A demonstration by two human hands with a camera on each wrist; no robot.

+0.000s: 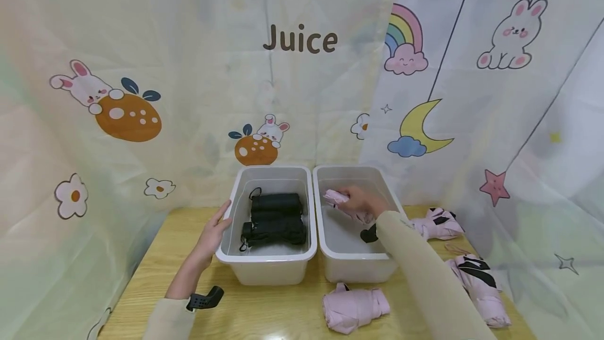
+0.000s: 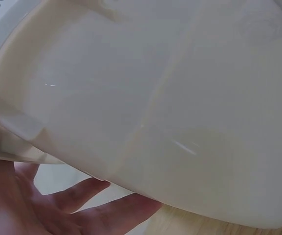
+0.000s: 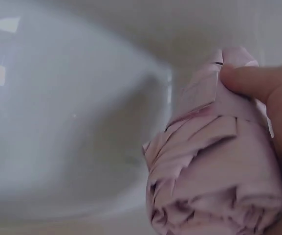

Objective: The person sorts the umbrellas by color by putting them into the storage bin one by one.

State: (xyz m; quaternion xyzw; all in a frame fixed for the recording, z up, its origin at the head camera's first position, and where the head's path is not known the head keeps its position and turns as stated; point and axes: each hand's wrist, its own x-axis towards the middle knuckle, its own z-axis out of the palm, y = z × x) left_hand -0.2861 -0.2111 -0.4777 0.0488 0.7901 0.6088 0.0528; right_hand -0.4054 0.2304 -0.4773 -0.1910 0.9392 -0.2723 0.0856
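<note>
In the head view my right hand [image 1: 360, 201] is inside the right white bin [image 1: 317, 214], gripping a folded pink umbrella [image 1: 336, 197]. The right wrist view shows the thumb [image 3: 248, 81] lying along the narrower end of this rolled pink umbrella [image 3: 219, 161], its bunched fabric end toward the camera. My left hand [image 1: 211, 235] rests with extended fingers against the outer left side of the left white bin [image 1: 266, 258]. Two folded black umbrellas [image 1: 276, 206] lie side by side in that bin, each with a wrist loop.
Another folded pink umbrella [image 1: 354, 308] lies on the wooden table [image 1: 264, 314] before the right bin. Two more pink ones with black markings, one farther back [image 1: 441, 223] and one nearer [image 1: 481, 290], lie right of it. A printed curtain [image 1: 302, 93] hangs behind the bins.
</note>
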